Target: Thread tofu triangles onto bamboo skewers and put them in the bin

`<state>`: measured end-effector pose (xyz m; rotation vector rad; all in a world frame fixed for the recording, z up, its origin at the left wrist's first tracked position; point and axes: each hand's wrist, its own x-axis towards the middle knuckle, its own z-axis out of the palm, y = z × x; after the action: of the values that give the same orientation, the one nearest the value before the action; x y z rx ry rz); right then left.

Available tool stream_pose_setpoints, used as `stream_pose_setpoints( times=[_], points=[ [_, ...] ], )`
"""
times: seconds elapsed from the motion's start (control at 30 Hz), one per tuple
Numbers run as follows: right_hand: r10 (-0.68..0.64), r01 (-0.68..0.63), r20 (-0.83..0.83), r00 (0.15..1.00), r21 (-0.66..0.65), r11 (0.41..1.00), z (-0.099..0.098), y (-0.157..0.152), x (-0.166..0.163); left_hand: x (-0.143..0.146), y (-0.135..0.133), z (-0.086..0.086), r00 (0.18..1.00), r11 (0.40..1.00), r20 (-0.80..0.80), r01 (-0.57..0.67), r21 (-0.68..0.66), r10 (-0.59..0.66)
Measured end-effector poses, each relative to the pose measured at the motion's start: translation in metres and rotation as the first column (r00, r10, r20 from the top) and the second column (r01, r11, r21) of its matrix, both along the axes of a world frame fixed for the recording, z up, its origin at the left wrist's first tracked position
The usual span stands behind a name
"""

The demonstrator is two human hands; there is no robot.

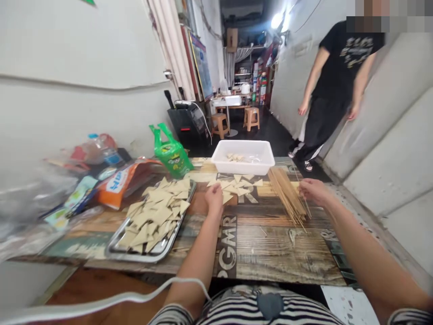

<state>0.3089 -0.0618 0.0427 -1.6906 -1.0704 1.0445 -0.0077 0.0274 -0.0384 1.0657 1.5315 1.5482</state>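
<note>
My left hand (214, 197) rests on the table at the near edge of a loose pile of tan triangular tofu pieces (237, 185), fingers curled over one piece. Beside a bundle of thin bamboo skewers (287, 198), my right hand (313, 190) pinches a single skewer at its far end. A metal tray (135, 253) heaped with more of the triangles lies to the left. Behind the pile stands a white plastic tub (246, 158) with a few pieces inside.
A green plastic bag (172, 154), an orange packet (118, 183) and other wrapped packages crowd the table's left end by the wall. A person in black (333, 85) stands in the aisle at the far right. Stools (219, 124) stand further back.
</note>
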Motion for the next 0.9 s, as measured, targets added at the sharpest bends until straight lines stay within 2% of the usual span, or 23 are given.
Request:
stream_pose_setpoints(
  times=[0.1, 0.23, 0.33, 0.5, 0.63, 0.8, 0.9],
  points=[
    [0.106, -0.104, -0.057, 0.993, 0.038, 0.994, 0.003, -0.011, -0.040, -0.006, -0.002, 0.001, 0.955, 1.000, -0.296, 0.005, 0.025, 0.002],
    [0.195, -0.191, -0.076, 0.978, 0.056, 0.980, -0.011, -0.026, -0.100, -0.010, -0.012, 0.005, 0.709, 0.999, -0.705, 0.038, 0.037, 0.000],
    [0.202, -0.199, -0.049, 0.978, 0.061, 0.978, -0.034, -0.028, -0.125, -0.006, -0.018, 0.007, 0.524, 0.997, -0.849, 0.051, -0.049, -0.068],
    [0.189, -0.190, 0.017, 0.982, 0.118, 0.975, -0.063, -0.026, -0.131, 0.006, -0.022, 0.009, 0.292, 0.977, -0.940, 0.168, -0.133, -0.178],
    [0.178, -0.184, 0.053, 0.983, 0.154, 0.971, -0.071, -0.028, -0.129, 0.012, -0.024, 0.012, 0.231, 0.971, -0.953, 0.184, -0.152, -0.194],
    [0.168, -0.179, 0.078, 0.983, 0.172, 0.969, -0.072, -0.029, -0.129, 0.012, -0.025, 0.022, 0.257, 0.959, -0.934, 0.203, -0.197, -0.246],
    [0.168, -0.180, 0.083, 0.982, 0.174, 0.968, -0.071, -0.029, -0.129, 0.011, -0.026, 0.027, 0.285, 0.962, -0.923, 0.165, -0.217, -0.257]
  ],
)
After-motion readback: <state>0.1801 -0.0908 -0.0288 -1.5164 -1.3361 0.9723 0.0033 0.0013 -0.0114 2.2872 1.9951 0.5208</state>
